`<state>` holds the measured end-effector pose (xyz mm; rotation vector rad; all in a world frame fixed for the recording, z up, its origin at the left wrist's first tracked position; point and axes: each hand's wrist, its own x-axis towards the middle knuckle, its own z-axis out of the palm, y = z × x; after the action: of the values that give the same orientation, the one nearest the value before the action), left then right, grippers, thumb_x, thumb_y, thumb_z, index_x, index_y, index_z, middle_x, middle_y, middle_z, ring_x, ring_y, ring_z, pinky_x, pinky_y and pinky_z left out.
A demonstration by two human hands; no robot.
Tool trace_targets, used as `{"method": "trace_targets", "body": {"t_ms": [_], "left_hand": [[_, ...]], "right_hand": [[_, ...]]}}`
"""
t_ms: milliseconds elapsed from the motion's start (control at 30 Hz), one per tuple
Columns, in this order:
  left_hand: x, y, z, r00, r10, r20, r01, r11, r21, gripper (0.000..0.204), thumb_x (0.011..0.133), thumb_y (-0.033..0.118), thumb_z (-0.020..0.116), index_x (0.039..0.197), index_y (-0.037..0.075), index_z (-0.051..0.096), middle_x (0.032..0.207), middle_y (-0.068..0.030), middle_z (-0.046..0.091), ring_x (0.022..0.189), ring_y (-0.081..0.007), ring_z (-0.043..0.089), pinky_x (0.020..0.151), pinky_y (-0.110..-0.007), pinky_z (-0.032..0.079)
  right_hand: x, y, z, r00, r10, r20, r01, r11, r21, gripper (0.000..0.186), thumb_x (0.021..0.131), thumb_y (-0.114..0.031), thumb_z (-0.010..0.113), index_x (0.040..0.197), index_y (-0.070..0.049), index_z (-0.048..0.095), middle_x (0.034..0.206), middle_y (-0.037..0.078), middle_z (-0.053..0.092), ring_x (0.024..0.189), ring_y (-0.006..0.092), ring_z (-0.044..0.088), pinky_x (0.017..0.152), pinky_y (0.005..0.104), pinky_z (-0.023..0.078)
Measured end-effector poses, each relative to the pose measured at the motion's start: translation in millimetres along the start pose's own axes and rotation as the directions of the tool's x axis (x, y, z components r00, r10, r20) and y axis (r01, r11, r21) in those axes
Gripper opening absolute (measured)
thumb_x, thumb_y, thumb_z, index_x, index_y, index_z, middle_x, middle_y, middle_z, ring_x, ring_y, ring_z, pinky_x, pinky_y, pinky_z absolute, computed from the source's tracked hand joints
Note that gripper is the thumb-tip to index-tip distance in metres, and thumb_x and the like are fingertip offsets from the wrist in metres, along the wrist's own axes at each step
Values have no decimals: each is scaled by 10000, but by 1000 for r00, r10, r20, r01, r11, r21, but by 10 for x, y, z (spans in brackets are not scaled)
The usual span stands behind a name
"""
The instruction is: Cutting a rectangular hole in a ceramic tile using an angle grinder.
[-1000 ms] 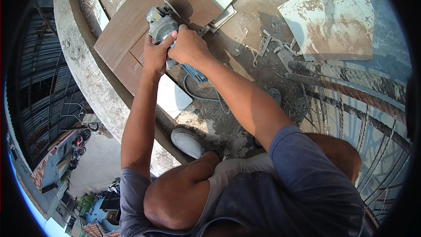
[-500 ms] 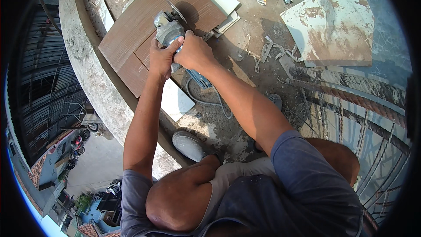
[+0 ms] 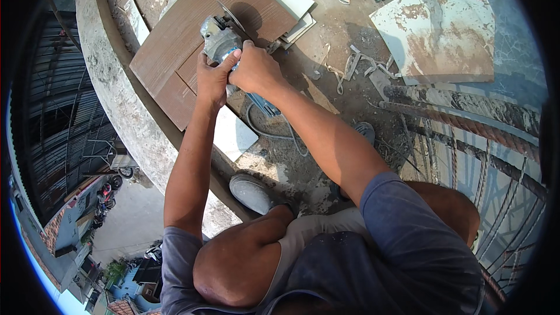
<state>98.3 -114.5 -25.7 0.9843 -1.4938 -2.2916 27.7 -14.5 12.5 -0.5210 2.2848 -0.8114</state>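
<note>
An angle grinder (image 3: 220, 39) with a grey metal head and a blue body is held in both hands over a brown wood-grained tile (image 3: 198, 17). My left hand (image 3: 212, 79) wraps the near left side of its head, thumb reaching across. Around the body closes my right hand (image 3: 255, 70), just right of the left one. A thin cutting disc (image 3: 232, 16) stands edge-on at the far end, casting a round shadow on the tile; I cannot tell whether it touches. A narrow dark line crosses the tile's near left part. The grey cord (image 3: 273, 136) loops below the grinder.
A curved concrete ledge (image 3: 119, 81) runs along the left, with a drop to a yard beyond. White tile pieces (image 3: 233, 134) lie under and beside the brown one. At right are a stained white slab (image 3: 440, 29), rusty rebar (image 3: 466, 125) and torn strips (image 3: 373, 69).
The view has shifted slightly, so the scene sits a little further left and up. Both hands keep their hold on the grinder, which stays at nearly the same place over the tile.
</note>
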Motion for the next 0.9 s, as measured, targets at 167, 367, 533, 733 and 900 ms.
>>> {"method": "trace_targets", "body": {"t_ms": [167,367,533,733,900], "left_hand": [[-5,-27,-1,1000,-7,-18,7,1000,-20,704,801,85,784,1333,-20,334,1196,-203,568,1067,-283,604,901,-398,520],[5,-48,-19,1000,-23,-18,22,1000,-8,683,804,85,781,1318,-20,344,1186,-206,575,1066,-283,606,894,-401,525],[48,-61,-58,1000,27,-10,-27,1000,-2,784,746,151,842,1304,-70,337,1144,-226,582,1005,-298,629,806,-377,558],[-37,6,20,1000,-19,-12,19,1000,25,719,795,102,794,1325,-41,331,1190,-210,573,1069,-286,606,900,-399,518],[-281,-30,106,1000,-11,-13,11,1000,1,725,784,111,806,1319,-50,343,1166,-212,585,1041,-274,611,881,-384,519]], "right_hand": [[27,24,27,1000,5,25,-5,1000,-8,471,732,-158,686,1099,63,492,1047,274,637,1025,401,634,866,458,529],[12,15,4,998,33,52,-34,999,11,551,710,-180,698,1153,69,485,1108,295,616,1073,422,606,912,473,504],[24,-7,-2,998,37,57,-38,999,10,564,713,-187,696,1164,76,483,1107,297,616,1077,423,605,915,473,503],[-12,20,-13,998,33,48,-33,999,10,571,709,-184,692,1169,77,478,1099,297,619,1075,424,605,913,472,503],[-204,84,-27,1000,10,17,-9,1000,-20,435,733,-150,678,1063,63,491,1035,287,633,1004,422,632,853,469,528]]}}
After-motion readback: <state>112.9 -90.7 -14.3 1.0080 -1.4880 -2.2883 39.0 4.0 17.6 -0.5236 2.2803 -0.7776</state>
